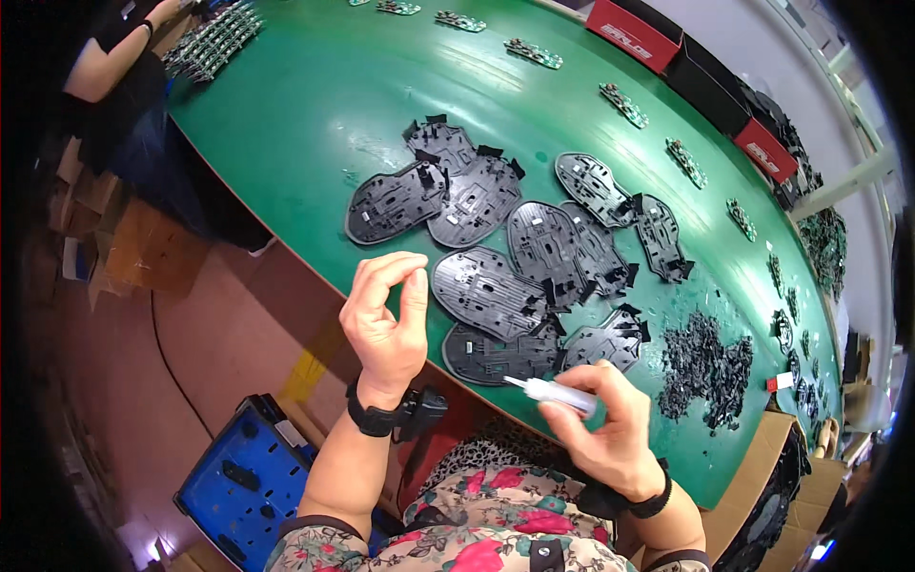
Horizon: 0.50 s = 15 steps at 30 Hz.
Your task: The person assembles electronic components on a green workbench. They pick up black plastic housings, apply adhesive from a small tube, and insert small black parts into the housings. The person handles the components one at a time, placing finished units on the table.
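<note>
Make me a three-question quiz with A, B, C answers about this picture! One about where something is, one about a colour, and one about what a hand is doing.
1. Where is the pile of small black parts?
A. On the table, right of the black plastic plates
B. In the blue crate
C. On the floor

2. What colour is the table?
A. Red
B. Green
C. White

3. What is the right hand doing?
A. Resting flat and empty
B. Lifting a cardboard box
C. Holding a small white tube

Answers:
1. A, the pile lies on the table top just past the black plastic plates.
2. B, the bare top is green all along.
3. C, its fingers close round the small white tube, nozzle toward the plates, while the left hand is raised with fingertips pinched together.
</note>
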Motion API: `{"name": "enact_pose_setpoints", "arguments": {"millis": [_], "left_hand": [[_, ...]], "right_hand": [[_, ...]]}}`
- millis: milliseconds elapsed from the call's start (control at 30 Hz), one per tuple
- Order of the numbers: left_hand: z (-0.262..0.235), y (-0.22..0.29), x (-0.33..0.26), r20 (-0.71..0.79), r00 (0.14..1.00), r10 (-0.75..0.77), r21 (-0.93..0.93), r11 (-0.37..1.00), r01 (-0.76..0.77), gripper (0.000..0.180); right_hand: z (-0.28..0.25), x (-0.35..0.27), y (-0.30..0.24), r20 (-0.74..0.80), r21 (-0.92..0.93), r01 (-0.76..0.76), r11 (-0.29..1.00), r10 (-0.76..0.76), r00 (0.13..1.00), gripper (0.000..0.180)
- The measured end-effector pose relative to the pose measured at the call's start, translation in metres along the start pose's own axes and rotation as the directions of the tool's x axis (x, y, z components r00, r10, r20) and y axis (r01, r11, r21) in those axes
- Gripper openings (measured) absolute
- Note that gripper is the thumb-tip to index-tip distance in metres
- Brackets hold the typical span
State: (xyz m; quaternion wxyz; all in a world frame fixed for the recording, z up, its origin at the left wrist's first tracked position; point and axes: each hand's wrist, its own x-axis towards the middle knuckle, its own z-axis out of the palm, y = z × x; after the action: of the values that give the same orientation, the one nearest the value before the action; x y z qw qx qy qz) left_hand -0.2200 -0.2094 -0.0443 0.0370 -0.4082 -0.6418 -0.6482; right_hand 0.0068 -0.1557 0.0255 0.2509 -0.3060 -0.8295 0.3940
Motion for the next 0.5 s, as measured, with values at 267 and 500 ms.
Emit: {"name": "enact_pose_setpoints", "arguments": {"millis": [267, 500], "left_hand": [[-0.003, 0.002, 0.001, 0.046, 0.999, 0.008, 0.039, 0.999, -0.01, 0.008], [-0.004, 0.003, 0.003, 0.055, 0.998, 0.015, 0.061, 0.998, -0.019, 0.006]], "right_hand": [[0.033, 0.024, -0.007, 0.02, -0.116, 0.13, 0.985, -0.129, 0.991, 0.025], [0.036, 0.028, -0.006, 0.022, -0.173, 0.149, 0.974, -0.147, 0.989, 0.025]]}}
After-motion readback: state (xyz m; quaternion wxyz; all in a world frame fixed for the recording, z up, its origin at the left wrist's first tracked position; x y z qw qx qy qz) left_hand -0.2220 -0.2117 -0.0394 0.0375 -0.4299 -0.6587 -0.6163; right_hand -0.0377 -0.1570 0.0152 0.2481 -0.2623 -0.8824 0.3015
